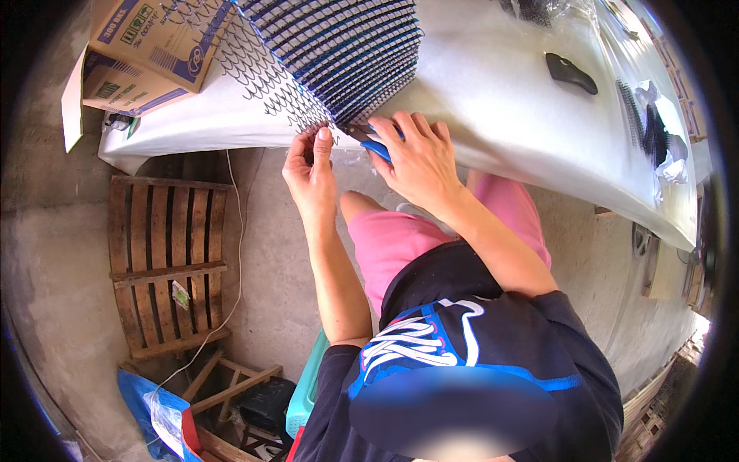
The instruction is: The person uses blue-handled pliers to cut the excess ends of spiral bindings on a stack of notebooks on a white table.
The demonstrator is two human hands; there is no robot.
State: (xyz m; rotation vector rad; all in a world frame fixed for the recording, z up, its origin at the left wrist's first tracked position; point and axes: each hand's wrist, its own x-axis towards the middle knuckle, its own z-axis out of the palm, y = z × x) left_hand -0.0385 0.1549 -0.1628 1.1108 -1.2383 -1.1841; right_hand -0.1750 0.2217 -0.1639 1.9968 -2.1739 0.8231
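My left hand (309, 165) pinches the near corner of a panel of dark wire hooks (258, 73), thumb up; what exactly sits between the fingertips is too small to tell. Closed around blue-handled pliers (377, 148), my right hand (422, 158) holds their dark jaws against the same corner, close to the left fingertips. From that corner a panel of blue and black rows with whitish gaps (354, 58) spreads away over the table. The hooks fan out along its left side. The jaw tips are partly hidden by the work.
A white-covered table (493, 100) carries a cardboard box (146, 58) at left and a black curved object (571, 73) at right. Dark mesh pieces and clear plastic (666, 146) lie far right. A wooden pallet (169, 266) and white cord (243, 231) are on the floor at left.
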